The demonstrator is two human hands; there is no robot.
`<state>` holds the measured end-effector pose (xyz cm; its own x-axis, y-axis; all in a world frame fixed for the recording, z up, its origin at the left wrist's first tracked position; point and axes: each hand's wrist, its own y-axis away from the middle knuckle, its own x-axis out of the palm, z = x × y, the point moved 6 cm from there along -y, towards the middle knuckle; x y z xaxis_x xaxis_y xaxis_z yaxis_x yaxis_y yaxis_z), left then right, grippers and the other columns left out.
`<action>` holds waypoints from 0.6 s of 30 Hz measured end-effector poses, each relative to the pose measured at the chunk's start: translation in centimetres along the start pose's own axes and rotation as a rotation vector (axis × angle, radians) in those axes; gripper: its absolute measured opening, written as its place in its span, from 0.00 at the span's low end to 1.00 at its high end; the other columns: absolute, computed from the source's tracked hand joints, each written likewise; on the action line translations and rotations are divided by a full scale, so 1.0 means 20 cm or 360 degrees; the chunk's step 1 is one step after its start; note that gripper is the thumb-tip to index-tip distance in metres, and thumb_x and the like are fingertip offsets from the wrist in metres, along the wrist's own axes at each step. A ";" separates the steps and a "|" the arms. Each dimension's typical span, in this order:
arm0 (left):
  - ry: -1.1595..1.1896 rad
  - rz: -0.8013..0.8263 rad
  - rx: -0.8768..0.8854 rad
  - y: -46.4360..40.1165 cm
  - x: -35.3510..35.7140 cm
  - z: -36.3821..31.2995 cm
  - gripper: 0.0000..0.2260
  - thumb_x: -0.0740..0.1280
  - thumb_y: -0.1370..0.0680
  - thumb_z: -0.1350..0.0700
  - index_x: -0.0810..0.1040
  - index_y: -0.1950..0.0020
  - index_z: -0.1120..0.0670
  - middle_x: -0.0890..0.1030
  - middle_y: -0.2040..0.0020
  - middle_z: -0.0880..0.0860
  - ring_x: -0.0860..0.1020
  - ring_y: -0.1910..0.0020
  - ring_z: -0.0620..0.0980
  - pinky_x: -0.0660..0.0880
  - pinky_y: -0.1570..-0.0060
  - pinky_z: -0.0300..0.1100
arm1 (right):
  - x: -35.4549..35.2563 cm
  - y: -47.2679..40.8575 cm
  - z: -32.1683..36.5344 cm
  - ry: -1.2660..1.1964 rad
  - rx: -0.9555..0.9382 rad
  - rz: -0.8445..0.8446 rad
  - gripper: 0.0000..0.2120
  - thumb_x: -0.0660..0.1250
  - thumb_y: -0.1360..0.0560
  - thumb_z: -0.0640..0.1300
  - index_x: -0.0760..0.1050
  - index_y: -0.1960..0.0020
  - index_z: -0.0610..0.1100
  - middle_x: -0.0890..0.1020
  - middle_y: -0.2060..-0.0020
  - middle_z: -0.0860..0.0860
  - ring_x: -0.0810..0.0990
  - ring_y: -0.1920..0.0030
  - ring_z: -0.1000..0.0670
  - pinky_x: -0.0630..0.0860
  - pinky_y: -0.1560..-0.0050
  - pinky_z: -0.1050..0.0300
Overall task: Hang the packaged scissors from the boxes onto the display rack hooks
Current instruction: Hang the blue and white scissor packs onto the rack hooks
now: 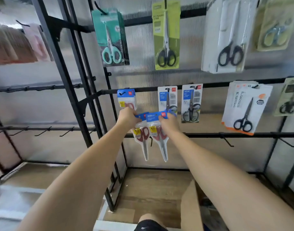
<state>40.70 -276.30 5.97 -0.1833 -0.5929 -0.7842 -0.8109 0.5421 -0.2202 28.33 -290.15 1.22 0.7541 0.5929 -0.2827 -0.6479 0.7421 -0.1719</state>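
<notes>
Left hand (128, 117) grips left scissors pack (141, 135) | right hand (170, 122) grips right scissors pack (159, 135) | long axes 12–6, blades down | target hook (122, 93) at 12 of left hand, nearer it

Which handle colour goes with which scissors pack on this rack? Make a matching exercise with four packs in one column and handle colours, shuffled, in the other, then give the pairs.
Column A
1. teal card pack
2. lime green card pack
3. blue-topped packs held in both hands
4. far top-right pale green pack

Column B
a. red
b. light blue
c. mint green
d. black

Pairs: 1-c, 2-d, 3-a, 4-b
</notes>
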 end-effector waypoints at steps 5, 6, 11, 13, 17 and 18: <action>0.0301 -0.0172 -0.0050 -0.06 -0.14 0.07 0.11 0.73 0.24 0.58 0.80 0.43 0.56 0.78 0.49 0.51 0.77 0.59 0.45 0.76 0.62 0.37 | 0.06 -0.06 0.13 -0.0021 -0.0162 -0.0049 0.06 0.60 0.17 0.45 0.72 0.49 0.43 0.75 0.60 0.51 0.73 0.61 0.55 0.67 0.65 0.60; 0.0391 -0.0226 -0.0072 -0.07 -0.17 0.08 0.12 0.74 0.25 0.59 0.81 0.42 0.56 0.79 0.47 0.52 0.78 0.56 0.47 0.79 0.58 0.41 | 0.08 -0.08 0.16 -0.0043 -0.0186 -0.0060 0.06 0.60 0.17 0.45 0.72 0.48 0.44 0.75 0.60 0.52 0.74 0.61 0.54 0.68 0.64 0.61; 0.0628 -0.0395 -0.0076 -0.18 -0.29 0.12 0.10 0.71 0.22 0.58 0.80 0.42 0.55 0.79 0.42 0.57 0.80 0.58 0.48 0.74 0.67 0.35 | 0.20 -0.14 0.27 -0.0124 -0.0300 -0.0066 0.05 0.60 0.17 0.45 0.71 0.48 0.43 0.76 0.59 0.51 0.78 0.58 0.50 0.75 0.59 0.57; 0.0687 -0.0410 -0.0042 -0.20 -0.32 0.12 0.09 0.68 0.20 0.58 0.79 0.40 0.54 0.79 0.41 0.56 0.80 0.56 0.48 0.74 0.67 0.34 | 0.24 -0.15 0.31 -0.0144 -0.0328 -0.0038 0.06 0.60 0.17 0.45 0.72 0.48 0.43 0.76 0.60 0.52 0.77 0.60 0.52 0.71 0.63 0.60; 0.0612 -0.0539 -0.0001 -0.24 -0.42 0.12 0.03 0.66 0.20 0.60 0.78 0.48 0.54 0.76 0.49 0.53 0.75 0.63 0.45 0.72 0.70 0.37 | 0.31 -0.17 0.38 -0.0274 -0.0363 0.0000 0.06 0.60 0.17 0.45 0.72 0.48 0.43 0.78 0.57 0.49 0.79 0.58 0.50 0.74 0.60 0.57; 0.0604 -0.0564 -0.0011 -0.25 -0.44 0.12 0.03 0.66 0.20 0.61 0.78 0.49 0.55 0.76 0.51 0.53 0.75 0.63 0.46 0.74 0.68 0.39 | 0.32 -0.17 0.40 -0.0293 -0.0382 -0.0010 0.05 0.60 0.17 0.44 0.72 0.49 0.43 0.78 0.58 0.49 0.79 0.59 0.51 0.74 0.60 0.57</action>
<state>47.73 -272.31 12.58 -0.0842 -0.9143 -0.3963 -0.8631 0.2657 -0.4296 36.25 -286.36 7.51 0.7510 0.6513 -0.1087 -0.6334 0.6640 -0.3973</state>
